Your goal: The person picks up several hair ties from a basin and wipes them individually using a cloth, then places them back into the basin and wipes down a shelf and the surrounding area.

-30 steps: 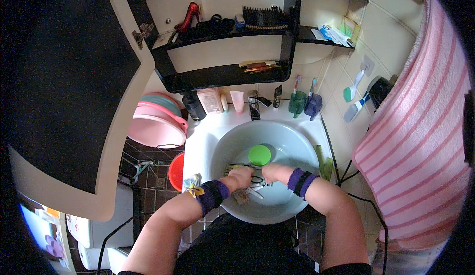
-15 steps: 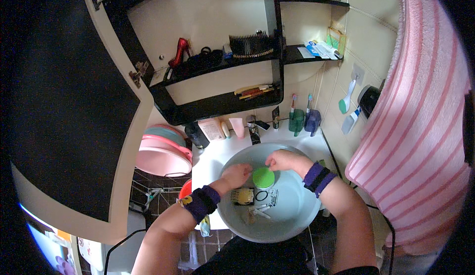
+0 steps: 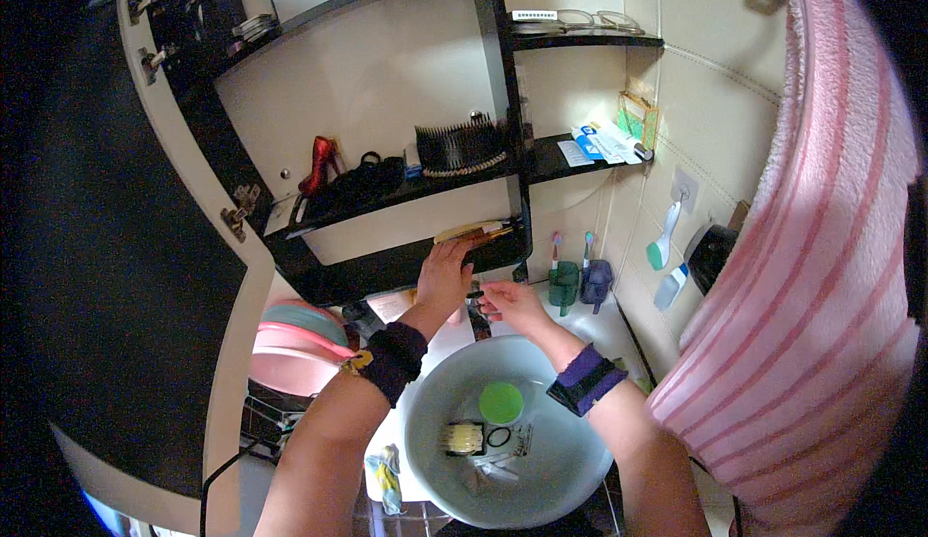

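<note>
My left hand [image 3: 445, 271] reaches up to the lowest cabinet shelf, its outstretched fingers at the slim makeup brushes [image 3: 493, 232] and its thumb held apart. Whether the fingertips grip a brush is not clear. Just to the right and lower, my right hand [image 3: 512, 304] is pinched beside the tap [image 3: 479, 322]; a small dark piece shows at its fingertips, too little to name. Below both hands stands a pale blue-grey basin [image 3: 565, 460]. In it lie a round green lid or jar [image 3: 501, 403], a cream block in a black frame [image 3: 464, 438], a black ring [image 3: 498, 436] and several white sticks [image 3: 500, 465].
The open cabinet door [image 3: 106, 276] fills the left. A large black comb [image 3: 459, 146] and a red high-heel-shaped object [image 3: 319, 164] sit on the middle shelf. Toothbrush cups, green [image 3: 563, 286] and purple [image 3: 596, 284], stand behind the basin. A pink striped towel [image 3: 773, 344] hangs at the right.
Both hands have risen from over the basin, the left to the brush shelf and the right to the tap. The view has tilted upward.
</note>
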The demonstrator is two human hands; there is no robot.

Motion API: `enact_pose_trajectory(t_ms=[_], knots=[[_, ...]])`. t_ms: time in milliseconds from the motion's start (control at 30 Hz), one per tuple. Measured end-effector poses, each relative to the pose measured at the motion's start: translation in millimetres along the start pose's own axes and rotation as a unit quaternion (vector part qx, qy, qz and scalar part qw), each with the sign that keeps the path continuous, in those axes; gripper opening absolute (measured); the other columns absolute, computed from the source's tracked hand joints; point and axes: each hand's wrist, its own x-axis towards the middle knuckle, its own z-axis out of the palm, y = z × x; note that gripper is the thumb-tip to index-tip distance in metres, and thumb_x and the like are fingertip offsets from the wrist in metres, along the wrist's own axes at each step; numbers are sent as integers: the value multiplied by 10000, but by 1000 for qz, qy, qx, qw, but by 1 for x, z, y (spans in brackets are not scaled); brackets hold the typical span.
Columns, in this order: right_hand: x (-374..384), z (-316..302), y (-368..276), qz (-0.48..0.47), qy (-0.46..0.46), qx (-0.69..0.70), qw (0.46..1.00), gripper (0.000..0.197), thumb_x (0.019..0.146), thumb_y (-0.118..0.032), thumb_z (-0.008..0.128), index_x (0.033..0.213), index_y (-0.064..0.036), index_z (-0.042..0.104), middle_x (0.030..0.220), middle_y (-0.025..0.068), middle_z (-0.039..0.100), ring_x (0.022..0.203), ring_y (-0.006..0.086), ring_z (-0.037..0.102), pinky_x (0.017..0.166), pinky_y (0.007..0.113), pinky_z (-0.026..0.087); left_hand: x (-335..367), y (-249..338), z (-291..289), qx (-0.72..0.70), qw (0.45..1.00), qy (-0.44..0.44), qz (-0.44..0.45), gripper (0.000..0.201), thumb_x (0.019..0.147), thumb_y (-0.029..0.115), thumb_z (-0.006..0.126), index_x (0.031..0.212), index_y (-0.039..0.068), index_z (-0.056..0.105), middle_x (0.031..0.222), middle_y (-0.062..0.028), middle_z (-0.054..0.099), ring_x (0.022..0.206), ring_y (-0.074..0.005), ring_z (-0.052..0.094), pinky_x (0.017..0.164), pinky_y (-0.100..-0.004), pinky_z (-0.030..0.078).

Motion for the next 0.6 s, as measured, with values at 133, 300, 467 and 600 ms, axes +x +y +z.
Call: enact_pose_trajectory(t_ms=[133, 300, 467, 600], knots=[[7, -3, -2, 67, 35, 63, 995, 294, 927, -306, 537, 1070, -53, 576, 921, 60, 648, 790, 129, 623, 670, 250, 509, 18, 0, 12, 23, 998, -52, -37, 377, 784, 172, 592, 1144, 77, 535, 1152, -118, 528, 1093, -309, 478, 922, -415, 408], [14, -9, -4, 66, 49, 125, 989, 326, 930, -356, 516, 1050, -58, 573, 954, 69, 642, 823, 141, 623, 692, 257, 508, 28, 8, 19, 93, 993, -63, -47, 372, 786, 200, 597, 1136, 85, 543, 1115, -118, 539, 1068, -308, 486, 880, -421, 429], [16, -1, -9, 73, 49, 190, 978, 382, 940, -378, 484, 1058, -21, 552, 959, 87, 639, 856, 173, 625, 730, 284, 516, 26, -6, 34, 59, 996, -41, -48, 343, 789, 226, 605, 1101, 88, 576, 1062, -128, 554, 1031, -320, 506, 838, -432, 451], [16, 2, -7, 54, 44, 235, 969, 391, 941, -373, 482, 1057, -5, 543, 953, 111, 633, 862, 191, 626, 753, 302, 524, 18, 3, 28, -6, 999, -7, -50, 247, 774, 148, 584, 1002, 64, 625, 931, -180, 589, 929, -361, 545, 822, -442, 467]])
